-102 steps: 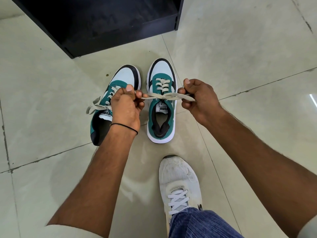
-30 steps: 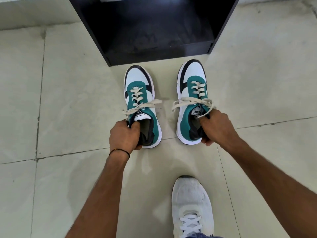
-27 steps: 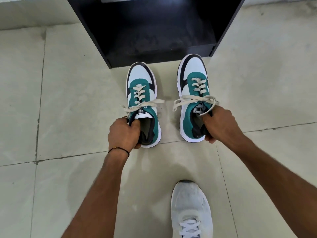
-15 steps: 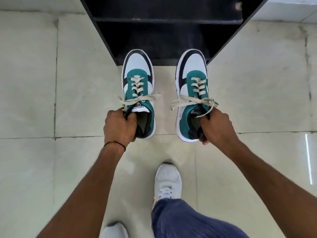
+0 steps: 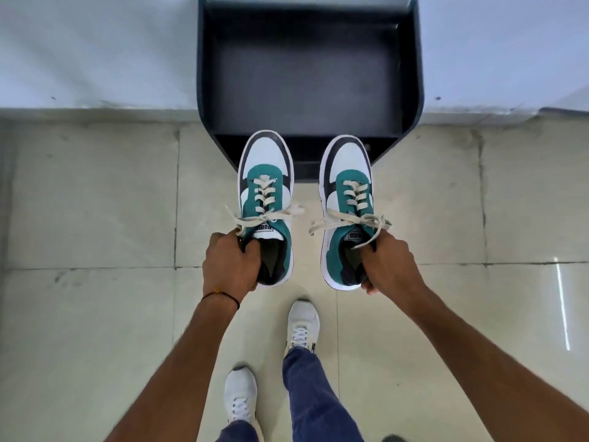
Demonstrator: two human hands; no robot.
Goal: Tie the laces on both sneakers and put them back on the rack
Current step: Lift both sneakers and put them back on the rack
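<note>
Two green, white and black sneakers with cream laces tied in bows hang in the air, toes pointing away from me. My left hand (image 5: 230, 263) grips the left sneaker (image 5: 266, 199) at its heel collar. My right hand (image 5: 387, 263) grips the right sneaker (image 5: 347, 202) the same way. Both toes overlap the front edge of the black rack (image 5: 306, 68), whose top shelf lies open below and ahead of them.
The rack stands against a pale wall (image 5: 95, 49). Beige floor tiles (image 5: 95, 314) spread all round. My own feet in white shoes (image 5: 301, 325) and blue jeans (image 5: 312, 393) stand just behind the held sneakers.
I tied the right sneaker's laces, then took both sneakers by the heels. They have lifted off the floor and moved forward to the rack as I stood up.
</note>
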